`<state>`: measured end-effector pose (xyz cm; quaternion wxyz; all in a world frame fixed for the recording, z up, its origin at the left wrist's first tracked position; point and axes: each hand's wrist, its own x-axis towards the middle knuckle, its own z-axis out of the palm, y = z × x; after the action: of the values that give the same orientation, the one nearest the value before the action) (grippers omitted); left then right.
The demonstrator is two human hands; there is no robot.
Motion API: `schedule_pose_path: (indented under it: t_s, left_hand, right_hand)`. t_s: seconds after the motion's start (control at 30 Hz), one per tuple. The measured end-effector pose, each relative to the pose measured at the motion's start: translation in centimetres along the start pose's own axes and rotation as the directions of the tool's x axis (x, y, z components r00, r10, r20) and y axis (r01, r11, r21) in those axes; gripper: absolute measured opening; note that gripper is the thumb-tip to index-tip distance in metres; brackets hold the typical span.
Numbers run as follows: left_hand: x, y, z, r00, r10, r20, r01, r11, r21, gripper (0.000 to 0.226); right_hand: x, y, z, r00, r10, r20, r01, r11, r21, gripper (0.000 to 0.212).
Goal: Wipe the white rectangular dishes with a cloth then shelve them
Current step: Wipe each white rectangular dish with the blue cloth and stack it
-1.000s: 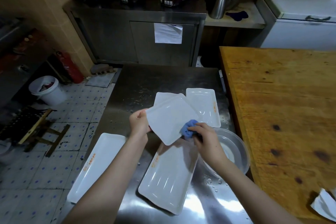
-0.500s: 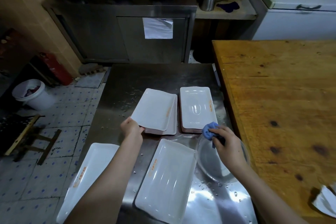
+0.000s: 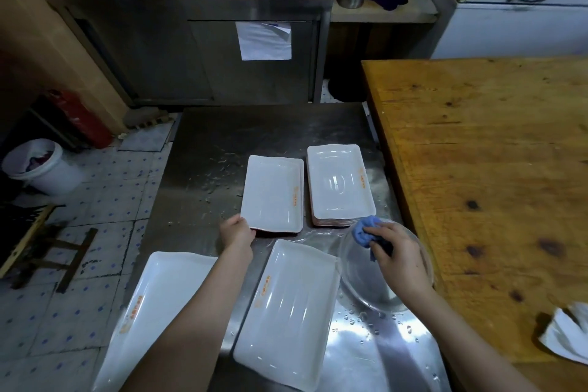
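Moved: white rectangular dish (image 3: pixel 272 192), now laid flat on stack (image 3: pixel 280 233).
Left hand (image 3: pixel 237 231): dish corner is gripped.
Right hand (image 3: pixel 396 251): blue cloth (image 3: pixel 362 232) is clutched.

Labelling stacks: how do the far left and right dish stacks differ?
The left hand holds the left stack by its near corner; the right stack is not held, the blue cloth in the right hand beside it. The left stack's top dish sits offset; the right stack's edges line up. Both: white rectangular dishes, orange print.
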<state>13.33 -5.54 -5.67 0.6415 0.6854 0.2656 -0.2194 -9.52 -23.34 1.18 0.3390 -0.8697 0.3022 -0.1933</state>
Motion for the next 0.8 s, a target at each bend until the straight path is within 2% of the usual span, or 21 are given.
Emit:
schedule_pose_path:
  t_s: [0.17, 0.3, 0.43, 0.53, 0.8]
  left_hand:
    - [-0.5, -0.3, -1.6, 0.999, 0.037, 0.034, -0.043, 0.983, 0.179, 0.026]
    - [-2.1, 0.3, -2.3, 0.992, 0.089, 0.093, -0.106, 0.974, 0.2, 0.031]
    - [-4.3, 0.9, -2.5, 0.976, 0.135, 0.173, -0.165, 0.971, 0.174, 0.023]
    - [-6.0, 1.5, -2.1, 0.961, 0.118, 0.248, -0.165, 0.97, 0.176, 0.026]
    - [-8.1, 2.6, 1.5, 0.91, 0.063, 0.41, -0.215, 0.917, 0.336, 0.023]
  right_hand:
    - [-0.5, -0.3, 0.0, 0.999, -0.021, 0.029, 0.02, 0.999, 0.026, 0.031]
    - [-1.0, -0.5, 0.1, 0.999, -0.035, 0.042, 0.034, 0.999, 0.036, 0.031]
    - [-1.6, -0.7, 0.0, 0.998, -0.047, 0.04, 0.045, 0.998, 0.038, 0.03]
    - [-1.9, -0.7, -0.3, 0.999, -0.047, 0.027, 0.046, 0.998, 0.038, 0.029]
    - [-2.1, 0.1, -1.4, 1.0, 0.009, -0.029, -0.007, 0.999, 0.038, 0.029]
